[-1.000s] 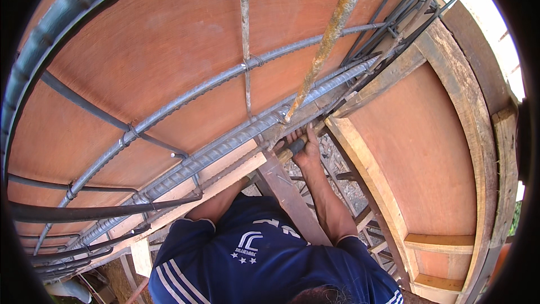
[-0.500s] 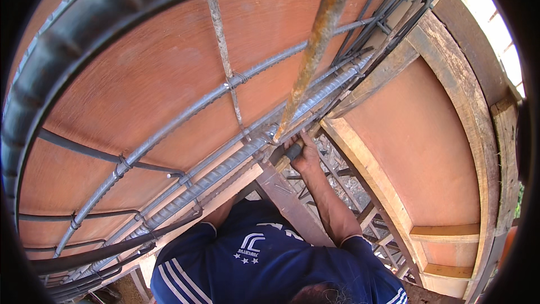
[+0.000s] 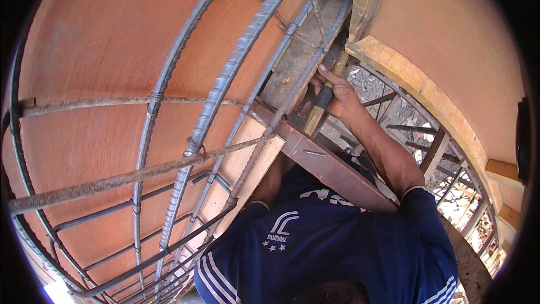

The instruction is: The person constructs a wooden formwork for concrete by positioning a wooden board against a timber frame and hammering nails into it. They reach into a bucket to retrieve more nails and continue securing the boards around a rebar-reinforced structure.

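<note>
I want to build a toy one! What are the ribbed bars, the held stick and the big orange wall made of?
Bars: probably steel, bare, grey and shiny, with raised ridges. Stick: seems wood, pale and yellowish; its dark band could be tape or rubber. Wall: likely plywood, smooth, with fine grain-like streaks; I can't tell if it's coated.
</note>
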Tool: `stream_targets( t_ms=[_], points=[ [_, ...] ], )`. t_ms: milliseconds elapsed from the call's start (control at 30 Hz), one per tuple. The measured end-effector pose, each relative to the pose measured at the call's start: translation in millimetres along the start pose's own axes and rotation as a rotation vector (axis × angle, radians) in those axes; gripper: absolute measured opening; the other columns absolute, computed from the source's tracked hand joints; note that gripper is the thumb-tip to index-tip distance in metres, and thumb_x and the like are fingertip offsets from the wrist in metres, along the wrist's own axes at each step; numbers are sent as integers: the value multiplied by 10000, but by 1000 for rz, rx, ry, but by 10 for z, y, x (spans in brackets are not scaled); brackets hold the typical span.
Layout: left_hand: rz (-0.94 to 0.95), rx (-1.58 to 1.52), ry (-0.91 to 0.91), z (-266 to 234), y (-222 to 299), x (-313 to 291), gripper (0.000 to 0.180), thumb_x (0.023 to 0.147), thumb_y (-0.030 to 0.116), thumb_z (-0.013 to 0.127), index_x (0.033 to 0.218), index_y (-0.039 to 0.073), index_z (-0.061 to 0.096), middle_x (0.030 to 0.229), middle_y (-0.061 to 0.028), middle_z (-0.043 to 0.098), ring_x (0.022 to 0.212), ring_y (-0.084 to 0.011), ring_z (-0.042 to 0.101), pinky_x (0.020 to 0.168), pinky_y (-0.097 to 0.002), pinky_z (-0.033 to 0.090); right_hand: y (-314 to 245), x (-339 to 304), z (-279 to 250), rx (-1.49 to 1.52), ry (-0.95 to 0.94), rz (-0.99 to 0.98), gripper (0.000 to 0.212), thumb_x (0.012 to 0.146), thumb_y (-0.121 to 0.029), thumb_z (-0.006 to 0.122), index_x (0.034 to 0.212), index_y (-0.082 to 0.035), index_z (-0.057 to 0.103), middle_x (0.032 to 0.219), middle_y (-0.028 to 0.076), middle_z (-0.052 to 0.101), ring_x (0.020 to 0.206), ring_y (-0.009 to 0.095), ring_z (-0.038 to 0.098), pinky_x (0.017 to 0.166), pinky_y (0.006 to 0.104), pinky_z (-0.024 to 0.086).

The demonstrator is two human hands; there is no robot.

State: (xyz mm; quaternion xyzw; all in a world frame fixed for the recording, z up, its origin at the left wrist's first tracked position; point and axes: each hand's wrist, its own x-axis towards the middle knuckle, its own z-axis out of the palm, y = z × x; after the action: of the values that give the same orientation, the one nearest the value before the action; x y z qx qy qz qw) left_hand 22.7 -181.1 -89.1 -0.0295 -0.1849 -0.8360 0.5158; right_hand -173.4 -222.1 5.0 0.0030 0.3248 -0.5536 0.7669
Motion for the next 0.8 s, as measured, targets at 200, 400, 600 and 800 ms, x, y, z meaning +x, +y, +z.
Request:
stream_targets(
  t_ms=[200,400,600,800],
  points=[
    [-42,3,12,15,-5,-38,580,995,427,516,1447,75,432,1473,-157,447,1344,-370,459,1135,-545,383,-1,-9,-69,24,-38,54,353,840,-258,814,1082,-50,664,1047,74,655,900,153,591,686,278,494],
    [-40,6,5,-15,-3,-24,586,998,434,510,1453,74,427,1484,-160,437,1352,-372,452,1138,-546,379,-36,-134,150,31,12,68,361,872,-276,784,1130,-57,657,1082,56,663,1026,166,595,688,248,488],
    [-10,21,2,-3,51,-38,592,1002,441,503,1459,74,422,1495,-162,426,1360,-373,445,1141,-548,374,-15,0,5,5,8,23,301,890,-234,760,1096,-40,659,1037,54,657,966,170,613,659,247,519],
    [12,42,18,-6,93,-35,599,1005,447,496,1465,73,417,1505,-165,416,1368,-375,439,1145,-549,370,-19,-69,95,-10,68,7,265,892,-208,756,1063,-39,645,927,44,635,816,150,614,632,260,547]
  ],
)
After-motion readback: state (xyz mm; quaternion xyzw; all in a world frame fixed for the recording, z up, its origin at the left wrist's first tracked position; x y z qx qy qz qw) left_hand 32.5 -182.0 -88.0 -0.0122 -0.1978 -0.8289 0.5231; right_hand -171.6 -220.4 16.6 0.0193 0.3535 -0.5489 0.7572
